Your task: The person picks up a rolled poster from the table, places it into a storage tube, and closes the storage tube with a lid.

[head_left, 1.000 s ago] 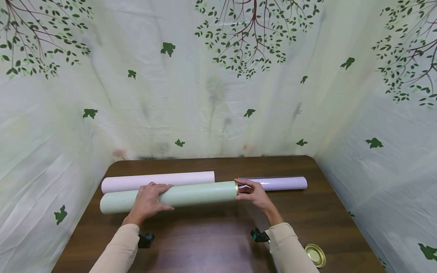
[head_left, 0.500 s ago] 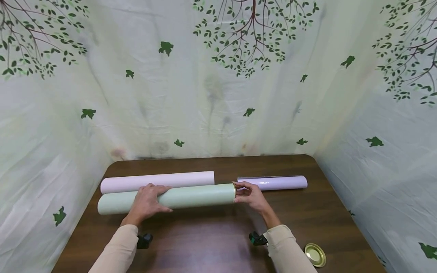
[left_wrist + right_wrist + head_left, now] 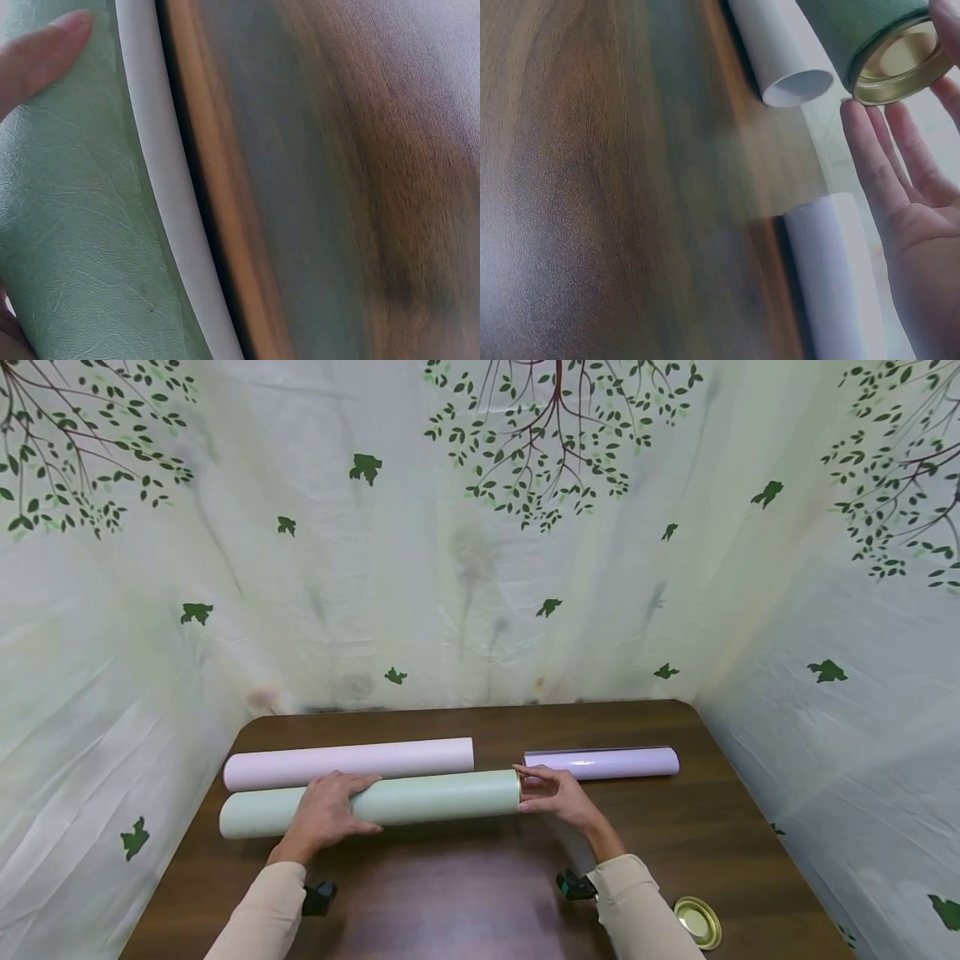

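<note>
A long pale green tube (image 3: pixel 442 797) lies level across the far half of the table in the head view, its right end ringed in gold metal. My left hand (image 3: pixel 326 814) grips it left of its middle, thumb on the near side and fingers over the top. At the right end, my right hand (image 3: pixel 558 797) holds the gold metal rim (image 3: pixel 889 91) between thumb and fingertips. The right wrist view shows a recessed gold face inside that rim. In the left wrist view, a thumb (image 3: pixel 52 56) presses on the tube's textured green surface.
Behind the green tube lies a long white roll (image 3: pixel 345 763), its open hollow end visible in the right wrist view. A shorter glossy pale roll (image 3: pixel 607 763) lies to the right. A round gold lid (image 3: pixel 698 922) sits near the right forearm on the brown table (image 3: pixel 450 893).
The green tube's right end has dropped slightly toward the near side, and both hands have moved with it. The rolls and the gold lid stay in place.
</note>
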A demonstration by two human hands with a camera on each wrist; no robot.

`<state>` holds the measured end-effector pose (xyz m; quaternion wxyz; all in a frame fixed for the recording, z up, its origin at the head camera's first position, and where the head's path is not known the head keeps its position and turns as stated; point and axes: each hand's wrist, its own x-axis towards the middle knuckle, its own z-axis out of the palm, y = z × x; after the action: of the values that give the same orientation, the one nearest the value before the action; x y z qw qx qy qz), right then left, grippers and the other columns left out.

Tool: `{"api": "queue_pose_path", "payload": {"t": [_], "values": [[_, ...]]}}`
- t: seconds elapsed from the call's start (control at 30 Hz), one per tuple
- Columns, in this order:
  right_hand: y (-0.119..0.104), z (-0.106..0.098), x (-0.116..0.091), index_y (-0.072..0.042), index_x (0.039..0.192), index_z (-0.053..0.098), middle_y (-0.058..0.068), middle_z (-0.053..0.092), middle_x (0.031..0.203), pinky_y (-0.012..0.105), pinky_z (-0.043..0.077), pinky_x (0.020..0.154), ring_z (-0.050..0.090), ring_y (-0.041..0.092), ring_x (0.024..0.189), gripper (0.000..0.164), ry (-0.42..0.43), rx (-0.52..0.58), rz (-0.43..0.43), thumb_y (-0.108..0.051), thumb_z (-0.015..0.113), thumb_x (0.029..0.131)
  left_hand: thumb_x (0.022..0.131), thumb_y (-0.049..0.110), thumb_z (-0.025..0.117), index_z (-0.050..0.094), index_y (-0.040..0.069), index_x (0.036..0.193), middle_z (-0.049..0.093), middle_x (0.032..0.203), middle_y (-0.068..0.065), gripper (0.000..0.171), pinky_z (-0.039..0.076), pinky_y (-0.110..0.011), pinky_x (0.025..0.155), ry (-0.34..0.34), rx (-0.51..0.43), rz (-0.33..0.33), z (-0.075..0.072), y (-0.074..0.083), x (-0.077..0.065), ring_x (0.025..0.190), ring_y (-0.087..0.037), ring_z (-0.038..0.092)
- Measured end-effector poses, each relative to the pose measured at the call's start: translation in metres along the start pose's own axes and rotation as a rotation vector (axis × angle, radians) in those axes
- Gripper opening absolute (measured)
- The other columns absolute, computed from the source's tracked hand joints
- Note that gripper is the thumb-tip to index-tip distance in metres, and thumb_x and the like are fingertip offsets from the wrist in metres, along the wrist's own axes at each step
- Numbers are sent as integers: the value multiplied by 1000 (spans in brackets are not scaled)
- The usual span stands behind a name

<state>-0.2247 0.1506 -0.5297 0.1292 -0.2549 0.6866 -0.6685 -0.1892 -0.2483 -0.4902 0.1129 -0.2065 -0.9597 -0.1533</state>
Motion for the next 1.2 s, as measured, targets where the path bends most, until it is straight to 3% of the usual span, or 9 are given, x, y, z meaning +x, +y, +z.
{"api": "queue_pose_path", "payload": {"t": [0.13, 0.4, 0.5, 0.73, 0.97, 1.2], "values": [[0, 1, -1, 16, 133, 45, 38, 49, 128, 34, 53, 83, 60, 36, 110, 66, -1, 9, -7, 8, 75, 75, 50, 39, 93, 70, 11, 117, 72, 107, -6, 76, 47, -49, 85, 3, -22, 6, 0, 0, -1, 99, -30, 65], [-5, 5, -1, 18, 129, 48, 38, 52, 124, 29, 52, 85, 64, 20, 103, 63, 44, -25, -28, 10, 75, 74, 53, 35, 93, 69, 7, 118, 71, 107, -8, 75, 48, -49, 84, -24, -56, 6, 3, 0, -2, 99, -30, 64], [-7, 5, -1, 19, 128, 48, 37, 51, 123, 31, 53, 84, 64, 22, 104, 62, 44, -26, -43, 13, 75, 72, 54, 34, 93, 69, 6, 117, 71, 107, -8, 74, 48, -49, 83, -34, -65, 3, 3, 0, -3, 98, -30, 64], [-9, 4, -1, 17, 129, 49, 34, 53, 117, 32, 53, 84, 63, 24, 104, 63, 50, -50, -47, 12, 75, 72, 50, 32, 94, 70, 4, 115, 71, 106, -9, 74, 48, -48, 82, 21, -52, 23, 1, 3, -2, 94, -31, 63], [-9, 4, 2, 16, 128, 50, 22, 58, 110, 29, 54, 80, 64, 25, 101, 65, 62, -62, -54, 11, 78, 70, 51, 31, 94, 70, 3, 115, 70, 109, -11, 74, 47, -49, 83, 25, -75, 8, 1, 5, -3, 95, -32, 62], [-6, 9, 5, 15, 128, 51, 13, 59, 108, 29, 53, 81, 62, 35, 104, 66, 102, -39, -42, 13, 78, 68, 50, 28, 95, 70, 3, 115, 71, 106, -10, 74, 48, -47, 81, 41, -71, 16, 0, 3, -3, 93, -31, 62]]}}
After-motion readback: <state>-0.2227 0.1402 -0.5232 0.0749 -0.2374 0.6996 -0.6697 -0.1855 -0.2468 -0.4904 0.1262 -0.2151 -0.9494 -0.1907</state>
